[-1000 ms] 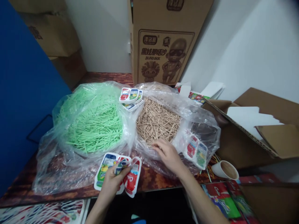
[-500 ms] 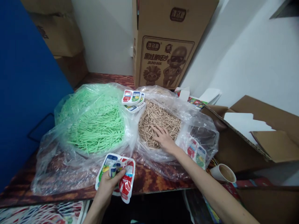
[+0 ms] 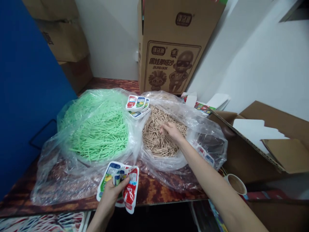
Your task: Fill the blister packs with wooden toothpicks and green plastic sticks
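My left hand (image 3: 111,193) is closed around several flat printed packets (image 3: 130,190), red on one side and green and blue on the other, over the front table edge. With fingers pinched together, my right hand (image 3: 172,130) is at the pile of thin brown sticks (image 3: 156,141) in an open clear plastic bag. A few brown sticks show at its fingertips; how many it grips I cannot tell. To the left, a second clear bag (image 3: 53,167) holds a heap of light green sticks (image 3: 101,135). More printed packets (image 3: 137,104) lie stacked between the two bags.
A tall cardboard box (image 3: 166,64) stands behind the bags. At right are an open carton (image 3: 251,148) and a paper cup (image 3: 235,184) with brownish contents. A blue panel (image 3: 26,80) borders the left side. Another packet (image 3: 205,154) lies under clear plastic at right.
My right hand has moved slightly up the brown pile, and its spread fingers have closed into a pinch. My left hand keeps hold of the packets, nearly still.
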A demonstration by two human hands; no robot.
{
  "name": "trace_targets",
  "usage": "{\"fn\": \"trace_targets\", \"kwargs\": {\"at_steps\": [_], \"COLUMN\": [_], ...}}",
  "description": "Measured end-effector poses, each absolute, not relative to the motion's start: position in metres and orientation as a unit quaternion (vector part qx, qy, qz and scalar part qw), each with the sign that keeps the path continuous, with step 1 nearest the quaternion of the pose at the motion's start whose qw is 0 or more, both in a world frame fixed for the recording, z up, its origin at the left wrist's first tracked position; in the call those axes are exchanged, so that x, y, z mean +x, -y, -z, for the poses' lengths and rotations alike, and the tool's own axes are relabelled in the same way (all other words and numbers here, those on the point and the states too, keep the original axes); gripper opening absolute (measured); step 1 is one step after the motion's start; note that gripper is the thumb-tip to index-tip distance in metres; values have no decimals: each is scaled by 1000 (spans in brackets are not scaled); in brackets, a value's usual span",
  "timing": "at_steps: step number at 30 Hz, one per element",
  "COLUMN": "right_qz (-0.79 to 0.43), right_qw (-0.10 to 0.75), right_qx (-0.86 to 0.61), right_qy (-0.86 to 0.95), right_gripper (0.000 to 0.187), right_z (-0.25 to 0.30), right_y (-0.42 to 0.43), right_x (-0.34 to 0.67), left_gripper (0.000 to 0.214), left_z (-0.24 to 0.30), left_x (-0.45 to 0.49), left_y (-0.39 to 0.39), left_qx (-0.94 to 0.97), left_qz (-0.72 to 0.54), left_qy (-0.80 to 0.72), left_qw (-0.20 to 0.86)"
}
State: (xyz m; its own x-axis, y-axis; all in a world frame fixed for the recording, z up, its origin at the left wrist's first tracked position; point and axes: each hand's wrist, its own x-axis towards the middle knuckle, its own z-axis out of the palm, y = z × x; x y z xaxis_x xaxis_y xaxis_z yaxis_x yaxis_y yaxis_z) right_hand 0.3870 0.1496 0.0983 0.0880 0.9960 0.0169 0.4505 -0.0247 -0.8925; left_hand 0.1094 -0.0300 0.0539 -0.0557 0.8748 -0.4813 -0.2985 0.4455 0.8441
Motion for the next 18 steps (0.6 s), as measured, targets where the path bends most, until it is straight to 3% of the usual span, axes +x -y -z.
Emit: {"fn": "trace_targets", "kwargs": {"at_steps": [10,18], "right_qz": [-388,-298], "right_qw": [348,274], "right_qx": [-661,-685], "right_qy": [540,606], "right_gripper": [17,19], "right_z": [-110,-98], "right_y": [-157,-156], "right_x": [407,418], "left_gripper": [37,32], "left_z": [-49,-47], "left_x": [103,99], "left_y": [27,30], "left_qx": [254,236], "left_qz": [-453,-458], "left_qy": [-573,-568], "left_qw": [635,642]}}
